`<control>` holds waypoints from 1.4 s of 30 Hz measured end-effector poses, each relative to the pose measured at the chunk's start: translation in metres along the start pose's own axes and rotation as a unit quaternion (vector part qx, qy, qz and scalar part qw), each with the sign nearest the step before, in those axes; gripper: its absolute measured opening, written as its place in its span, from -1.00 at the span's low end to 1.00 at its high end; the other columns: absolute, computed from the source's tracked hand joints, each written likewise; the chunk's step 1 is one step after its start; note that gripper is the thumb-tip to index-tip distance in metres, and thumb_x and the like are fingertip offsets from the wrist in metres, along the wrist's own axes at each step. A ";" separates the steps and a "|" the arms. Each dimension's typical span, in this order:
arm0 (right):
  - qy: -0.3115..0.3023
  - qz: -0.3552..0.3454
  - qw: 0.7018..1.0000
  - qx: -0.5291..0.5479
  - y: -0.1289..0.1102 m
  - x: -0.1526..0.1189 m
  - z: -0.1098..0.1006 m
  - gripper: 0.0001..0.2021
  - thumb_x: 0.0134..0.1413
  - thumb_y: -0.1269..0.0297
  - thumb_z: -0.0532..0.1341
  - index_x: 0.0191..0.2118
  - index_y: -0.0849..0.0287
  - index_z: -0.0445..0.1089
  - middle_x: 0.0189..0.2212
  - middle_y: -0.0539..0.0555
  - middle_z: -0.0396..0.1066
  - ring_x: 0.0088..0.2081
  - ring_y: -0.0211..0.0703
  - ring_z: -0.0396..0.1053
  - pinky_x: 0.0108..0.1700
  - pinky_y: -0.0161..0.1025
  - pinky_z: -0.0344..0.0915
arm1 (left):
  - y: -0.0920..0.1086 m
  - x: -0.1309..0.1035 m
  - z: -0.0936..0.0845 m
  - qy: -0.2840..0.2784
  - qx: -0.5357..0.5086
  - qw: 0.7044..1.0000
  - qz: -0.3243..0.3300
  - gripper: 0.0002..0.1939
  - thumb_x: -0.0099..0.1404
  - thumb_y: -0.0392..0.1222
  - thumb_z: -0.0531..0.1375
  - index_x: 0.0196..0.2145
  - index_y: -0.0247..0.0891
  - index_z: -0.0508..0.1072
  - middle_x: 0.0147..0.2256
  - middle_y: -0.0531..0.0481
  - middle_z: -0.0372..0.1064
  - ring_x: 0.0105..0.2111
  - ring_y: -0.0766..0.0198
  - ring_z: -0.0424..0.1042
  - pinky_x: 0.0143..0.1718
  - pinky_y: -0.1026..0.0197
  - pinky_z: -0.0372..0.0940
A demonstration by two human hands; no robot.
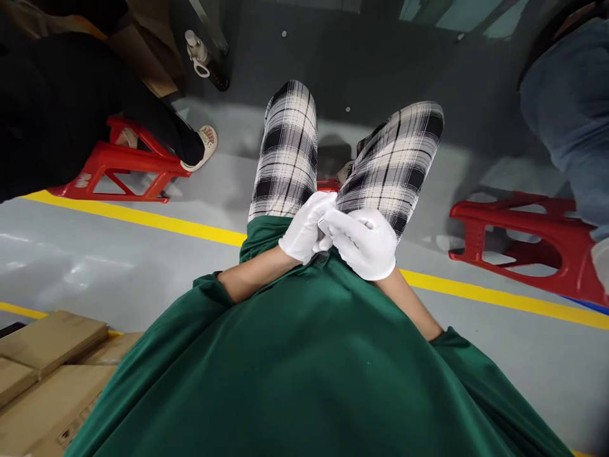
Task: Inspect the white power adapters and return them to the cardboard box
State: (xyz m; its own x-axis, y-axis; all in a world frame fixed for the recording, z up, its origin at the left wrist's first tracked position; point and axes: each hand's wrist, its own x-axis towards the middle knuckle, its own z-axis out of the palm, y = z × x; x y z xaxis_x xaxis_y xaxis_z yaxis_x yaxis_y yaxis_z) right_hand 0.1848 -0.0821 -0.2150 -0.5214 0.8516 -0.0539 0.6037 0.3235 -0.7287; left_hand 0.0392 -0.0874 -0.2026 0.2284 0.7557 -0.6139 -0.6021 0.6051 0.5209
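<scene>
Both hands wear white gloves and meet in my lap, at the hem of the green shirt (304,343). My left hand (307,228) is closed, with its fingers curled in towards the other hand. Thumb and fingers bent together, my right hand (364,242) is closed too and touches the left fingertips. Whatever may be between the fingers is hidden by the gloves. Beneath the hands lie the black-and-white plaid trousers (288,146).
A person in dark trousers sits on a red stool (128,168) at the left; another, in jeans (561,108), is by a red stool (518,244) at the right. A bottle (205,60) stands ahead. Cardboard boxes (52,343) lie behind left. A yellow line (143,219) crosses the floor.
</scene>
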 end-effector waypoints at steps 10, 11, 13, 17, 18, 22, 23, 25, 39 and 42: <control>0.202 -0.101 0.974 0.023 -0.005 -0.001 0.003 -0.75 0.23 0.32 0.12 -0.02 0.02 0.43 -0.43 -0.01 0.52 -0.46 -0.22 0.41 -0.40 -0.22 0.41 | -0.010 -0.003 -0.004 -0.047 0.097 0.994 0.038 -0.36 0.41 0.34 -0.16 -0.55 -0.21 0.22 -0.82 0.15 0.13 -0.86 0.42 0.04 -0.83 0.33 -0.10; 0.208 -0.115 0.971 0.030 -0.006 0.000 0.003 -0.76 0.21 0.33 0.15 -0.03 0.03 0.42 -0.43 -0.02 0.52 -0.48 -0.23 0.40 -0.41 -0.23 0.41 | -0.011 -0.003 -0.004 -0.043 0.100 0.993 0.040 -0.35 0.41 0.35 -0.17 -0.58 -0.21 0.20 -0.82 0.15 0.11 -0.86 0.43 0.04 -0.82 0.33 -0.09; 0.212 -0.121 0.969 0.032 -0.008 0.001 0.001 -0.80 0.18 0.35 0.21 -0.08 0.05 0.44 -0.42 -0.02 0.52 -0.46 -0.24 0.41 -0.40 -0.25 0.41 | -0.013 -0.003 -0.005 -0.037 0.113 0.992 0.043 -0.33 0.40 0.36 -0.18 -0.62 -0.21 0.15 -0.83 0.14 0.07 -0.85 0.44 0.04 -0.80 0.32 -0.09; 0.178 -0.074 0.981 0.020 -0.011 0.003 -0.002 -0.90 0.19 0.37 0.22 -0.30 0.15 0.50 -0.43 0.03 0.56 -0.41 -0.25 0.46 -0.34 -0.30 0.41 | -0.016 -0.003 -0.008 -0.053 0.123 0.990 0.045 -0.32 0.40 0.38 -0.19 -0.64 -0.19 0.10 -0.84 0.15 0.03 -0.84 0.43 0.01 -0.78 0.29 -0.11; 0.165 -0.059 0.984 0.021 -0.013 0.003 -0.003 -0.87 0.20 0.36 0.21 -0.34 0.16 0.50 -0.46 0.03 0.55 -0.42 -0.25 0.46 -0.33 -0.30 0.41 | -0.016 -0.003 -0.008 -0.055 0.123 0.990 0.044 -0.32 0.40 0.37 -0.19 -0.64 -0.19 0.10 -0.84 0.15 0.04 -0.84 0.42 0.02 -0.78 0.29 -0.11; 0.152 -0.051 0.986 0.042 -0.020 0.005 -0.005 -0.79 0.23 0.37 0.15 -0.42 0.17 0.46 -0.65 -0.05 0.43 -0.50 -0.27 0.41 -0.30 -0.29 0.40 | -0.016 -0.003 -0.007 -0.040 0.112 0.992 0.050 -0.36 0.42 0.33 -0.15 -0.62 -0.18 0.12 -0.83 0.16 0.06 -0.85 0.41 0.02 -0.80 0.29 -0.13; 0.150 -0.055 0.986 0.047 -0.021 0.005 -0.005 -0.80 0.24 0.38 0.14 -0.41 0.16 0.45 -0.67 -0.07 0.42 -0.51 -0.27 0.40 -0.31 -0.29 0.39 | -0.016 -0.004 -0.006 -0.034 0.110 0.992 0.054 -0.38 0.42 0.32 -0.12 -0.60 -0.18 0.13 -0.83 0.17 0.06 -0.85 0.41 0.02 -0.81 0.29 -0.13; 0.164 -0.064 0.983 0.048 -0.022 0.005 -0.002 -0.84 0.23 0.38 0.16 -0.35 0.14 0.45 -0.66 -0.09 0.43 -0.52 -0.27 0.39 -0.34 -0.30 0.37 | -0.014 -0.004 -0.004 -0.016 0.107 0.992 0.059 -0.40 0.42 0.30 -0.09 -0.59 -0.19 0.15 -0.84 0.18 0.07 -0.86 0.42 0.02 -0.81 0.31 -0.11; 0.034 -0.014 0.996 -0.080 -0.021 0.011 -0.018 -0.76 0.11 0.22 0.27 -0.08 0.01 0.51 -0.34 0.06 0.35 -0.25 -0.13 0.37 -0.26 -0.19 0.33 | -0.002 0.002 -0.008 -0.019 0.047 0.994 -0.100 -0.23 0.27 0.52 -0.20 -0.75 -0.17 0.04 -0.89 0.11 -0.11 -0.90 0.42 -0.03 -0.85 0.29 -0.17; 0.021 -0.039 0.997 -0.060 -0.016 0.016 -0.022 -0.78 0.15 0.23 0.26 -0.08 0.07 0.51 -0.22 0.13 0.41 -0.10 -0.06 0.38 -0.10 -0.14 0.37 | -0.004 0.001 -0.015 -0.061 0.070 0.992 -0.081 -0.26 0.23 0.56 -0.15 -0.67 -0.18 0.11 -0.87 0.15 -0.10 -0.89 0.44 -0.05 -0.84 0.32 -0.16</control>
State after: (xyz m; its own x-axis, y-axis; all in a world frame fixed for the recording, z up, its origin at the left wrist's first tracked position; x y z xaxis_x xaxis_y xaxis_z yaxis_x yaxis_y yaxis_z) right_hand 0.1801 -0.0647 -0.1887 -0.5451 0.8378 0.0293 0.6316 0.4334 -0.6429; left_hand 0.0303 -0.0923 -0.2143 0.4083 0.6657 -0.6246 -0.4394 0.7431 0.5047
